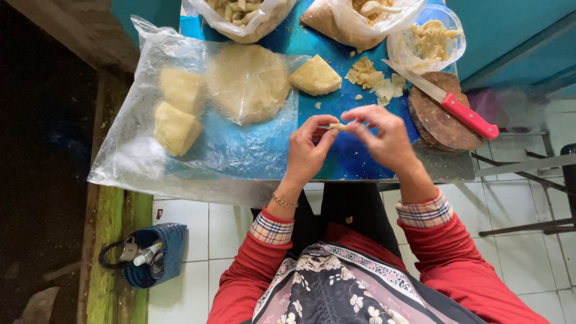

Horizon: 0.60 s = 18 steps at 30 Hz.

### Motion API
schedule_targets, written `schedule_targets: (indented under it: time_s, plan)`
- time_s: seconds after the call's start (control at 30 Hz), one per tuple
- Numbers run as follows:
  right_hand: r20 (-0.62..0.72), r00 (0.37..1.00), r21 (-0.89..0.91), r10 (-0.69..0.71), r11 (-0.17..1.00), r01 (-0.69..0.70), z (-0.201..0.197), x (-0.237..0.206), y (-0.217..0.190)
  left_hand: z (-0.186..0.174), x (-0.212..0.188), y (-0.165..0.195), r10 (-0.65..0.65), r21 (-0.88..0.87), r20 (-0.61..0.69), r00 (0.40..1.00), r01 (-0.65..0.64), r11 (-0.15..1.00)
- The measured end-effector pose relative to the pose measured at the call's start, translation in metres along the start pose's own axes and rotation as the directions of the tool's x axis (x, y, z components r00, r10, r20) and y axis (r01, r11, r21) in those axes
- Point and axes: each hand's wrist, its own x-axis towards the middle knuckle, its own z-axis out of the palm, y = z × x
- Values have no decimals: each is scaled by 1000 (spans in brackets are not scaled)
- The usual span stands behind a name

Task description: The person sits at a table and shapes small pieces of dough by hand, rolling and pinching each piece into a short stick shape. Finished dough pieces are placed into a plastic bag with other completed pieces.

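My left hand (307,150) and my right hand (382,137) meet over the blue table (351,157), both pinching a small pale strip of dough (336,126) between their fingertips. Just beyond them lie several cut dough squares (373,79) and a wedge of yellow dough (315,76). On a clear plastic sheet (240,153) to the left rest a flat round of dough (247,83) and two more wedges (177,111).
A red-handled knife (450,102) lies across a round wooden board (440,120) at right. Plastic bags of shaped pieces (240,13) and filling (354,21) and a clear tub (429,39) stand at the far edge. A blue basket (151,255) sits on the tiled floor.
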Motion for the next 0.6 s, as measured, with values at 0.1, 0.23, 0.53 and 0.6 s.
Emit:
schedule_targets:
  time_s: [0.1, 0.23, 0.53, 0.6]
  plan:
    - [-233, 953, -403, -193, 911, 86, -35, 5, 61, 0, 0, -3, -37, -143, 18, 999, 40, 989]
    - [-237, 950, -864, -204, 491, -110, -89, 26, 126, -2, 0, -9, -62, -266, 51, 997, 73, 961]
    - [-167, 985, -423, -51, 906, -25, -74, 24, 80, -3, 5, -28, -64, -389, 74, 995, 88, 917]
    - [-62, 984, -240, -166, 960, 147, -42, 3, 43, -4, 9, -31, -85, -379, 83, 993, 110, 919]
